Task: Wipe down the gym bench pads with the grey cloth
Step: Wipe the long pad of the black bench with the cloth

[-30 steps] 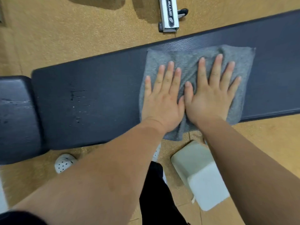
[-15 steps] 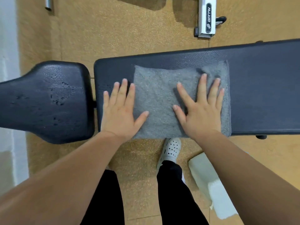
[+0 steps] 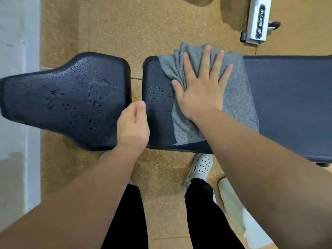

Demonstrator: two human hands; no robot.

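The grey cloth (image 3: 239,97) lies across the left part of the long dark bench pad (image 3: 287,97), bunched at its far left corner. My right hand (image 3: 203,83) presses flat on it with spread fingers. My left hand (image 3: 133,124) is off the cloth, at the gap between the long pad and the wider seat pad (image 3: 62,97). Its thumb lies on the long pad's end edge and its fingers curl down into the gap, out of sight. Water droplets (image 3: 158,94) dot the long pad's bare left end and much of the seat pad.
A white machine part (image 3: 256,20) stands on the cork floor beyond the bench. Near my right leg sits a white block (image 3: 231,209). My white clog (image 3: 201,166) is just under the bench's near edge. A pale wall (image 3: 18,87) runs along the left.
My left hand left the cloth and moved left to the long pad's end. My right hand shifted left on the cloth, which bunched up at its far left corner.
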